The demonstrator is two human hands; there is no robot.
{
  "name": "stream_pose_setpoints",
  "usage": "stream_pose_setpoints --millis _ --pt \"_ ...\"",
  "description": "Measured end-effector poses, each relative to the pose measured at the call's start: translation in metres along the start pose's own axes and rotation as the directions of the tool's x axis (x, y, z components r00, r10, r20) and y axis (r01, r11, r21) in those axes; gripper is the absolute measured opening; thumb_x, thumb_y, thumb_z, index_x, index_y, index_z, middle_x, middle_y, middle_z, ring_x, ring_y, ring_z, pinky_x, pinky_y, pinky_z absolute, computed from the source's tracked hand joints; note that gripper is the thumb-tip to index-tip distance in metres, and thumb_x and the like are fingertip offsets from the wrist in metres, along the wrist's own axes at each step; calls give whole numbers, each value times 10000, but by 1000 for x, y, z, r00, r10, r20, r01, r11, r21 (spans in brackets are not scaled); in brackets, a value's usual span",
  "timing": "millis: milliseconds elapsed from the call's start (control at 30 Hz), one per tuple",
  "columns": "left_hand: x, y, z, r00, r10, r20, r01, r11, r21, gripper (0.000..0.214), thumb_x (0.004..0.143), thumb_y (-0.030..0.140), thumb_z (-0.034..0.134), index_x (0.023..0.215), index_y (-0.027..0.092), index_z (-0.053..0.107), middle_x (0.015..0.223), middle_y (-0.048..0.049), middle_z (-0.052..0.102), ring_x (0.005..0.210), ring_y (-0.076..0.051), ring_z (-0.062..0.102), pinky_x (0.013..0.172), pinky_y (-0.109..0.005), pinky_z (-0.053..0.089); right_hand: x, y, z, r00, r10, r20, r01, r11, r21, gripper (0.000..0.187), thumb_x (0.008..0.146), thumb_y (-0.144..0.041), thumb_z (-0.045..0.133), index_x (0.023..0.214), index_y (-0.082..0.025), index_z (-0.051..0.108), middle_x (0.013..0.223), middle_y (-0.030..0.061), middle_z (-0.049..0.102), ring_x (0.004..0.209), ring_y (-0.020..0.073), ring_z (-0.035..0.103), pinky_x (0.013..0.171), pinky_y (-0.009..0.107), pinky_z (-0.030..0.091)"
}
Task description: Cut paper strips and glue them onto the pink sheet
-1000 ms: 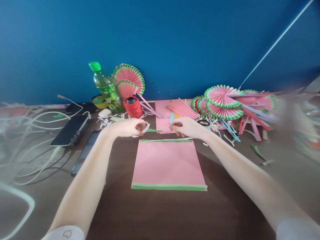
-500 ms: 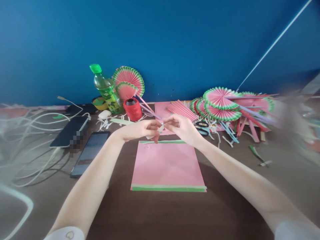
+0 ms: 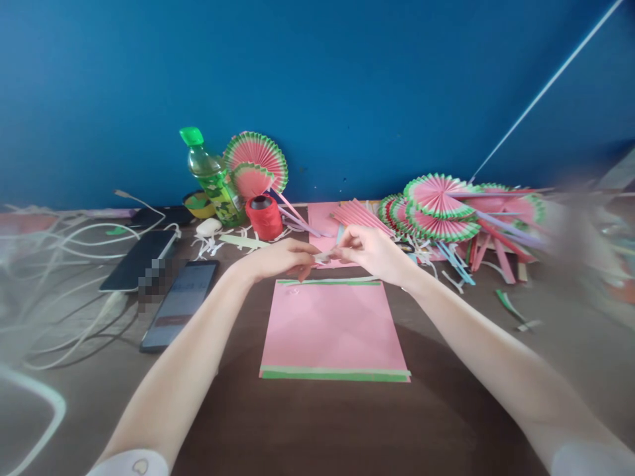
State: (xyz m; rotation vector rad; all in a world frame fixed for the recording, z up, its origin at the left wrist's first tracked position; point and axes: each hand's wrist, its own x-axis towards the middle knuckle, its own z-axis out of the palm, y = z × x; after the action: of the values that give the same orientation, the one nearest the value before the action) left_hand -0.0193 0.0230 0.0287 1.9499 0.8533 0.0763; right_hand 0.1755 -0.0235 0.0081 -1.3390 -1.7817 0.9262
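Note:
My left hand (image 3: 282,259) and my right hand (image 3: 373,253) meet over the far edge of a pink sheet of paper (image 3: 335,327). Between their pinched fingertips is a small pale strip (image 3: 322,258), partly hidden by the fingers; its material is unclear. Flat on the table, the sheet has a green band with a paler strip along its near edge and a thinner green band along its far edge. Behind the hands lie another pink sheet (image 3: 321,215) and a pleated pink piece of paper (image 3: 361,217).
Folded paper fans (image 3: 439,198) pile up at the back right, and more fans (image 3: 255,162) lean on the blue wall. A green-capped bottle (image 3: 211,178) and a red spool (image 3: 264,218) stand at the back left. A phone (image 3: 181,304), a power bank (image 3: 139,261) and white cables lie left.
My right hand has shifted slightly right and turned, and its fingertips now pinch the pale strip lower. My left hand has moved a little to the right. The pink sheet stays put.

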Motion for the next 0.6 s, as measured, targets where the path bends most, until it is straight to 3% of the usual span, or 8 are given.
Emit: stream_pose_setpoints --millis 100,233,400,600 --pt "2 -2 2 999 11 -40 -10 999 30 234 753 301 388 719 159 572 506 35 458 492 -86 361 508 -216 303 -1 -2 -1 999 9 48 -10 1000 29 190 746 -326 605 706 -174 498 695 33 661 688 169 650 652 303 512" --pt "1 -3 2 1000 23 -9 -23 996 84 242 742 271 387 558 155 492 507 29 456 491 -82 372 516 -226 298 -2 1 -2 992 25 122 -34 997 75 173 765 -292 585 708 -190 457 719 32 677 694 170 657 671 330 528" --pt "1 1 3 999 7 44 -12 995 102 225 746 265 392 610 153 532 519 25 493 494 -89 362 496 -232 272 -3 2 -5 977 49 208 -83 984 159 164 788 -287 560 715 -198 443 725 35 675 706 174 660 682 348 540" --pt "-2 10 2 991 22 135 -50 977 206 302 749 325 431 525 143 520 481 28 420 487 -84 337 498 -235 257 -5 -2 -10 935 86 343 -163 965 203 157 774 -289 575 723 -198 457 756 22 671 751 176 666 711 346 541"
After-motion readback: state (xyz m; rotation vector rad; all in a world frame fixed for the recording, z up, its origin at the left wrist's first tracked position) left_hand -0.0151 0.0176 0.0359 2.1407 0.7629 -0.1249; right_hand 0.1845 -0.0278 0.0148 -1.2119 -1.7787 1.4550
